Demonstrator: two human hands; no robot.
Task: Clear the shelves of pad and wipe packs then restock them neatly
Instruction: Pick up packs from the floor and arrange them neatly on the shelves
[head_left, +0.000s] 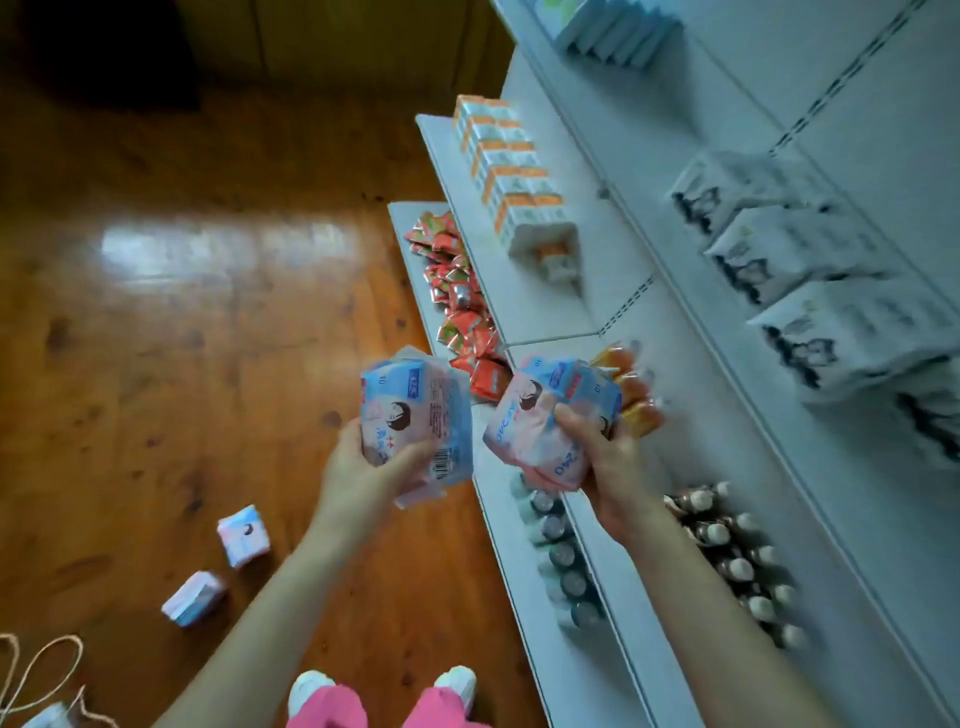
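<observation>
My left hand (363, 467) grips a pink-and-blue pad pack (415, 410) from below, held over the floor just left of the shelf edge. My right hand (608, 457) grips a bundle of similar pad packs (540, 415) above the middle white shelf (550, 291). Two more pad packs lie on the wooden floor, one (243, 535) upright and one (193, 597) flat. White packs with black figures (779, 260) stand in a row on a higher shelf. The image is blurred by motion.
Orange-and-white boxes (511, 166) line the middle shelf. Red sachets (457, 301) fill the lowest shelf, with capped bottles (561, 556) nearer me. Brown bottles (737, 561) and orange bottles (634, 395) stand on the middle shelf. Blue packs (613, 26) sit at top. A rope handle (41, 670) lies bottom left.
</observation>
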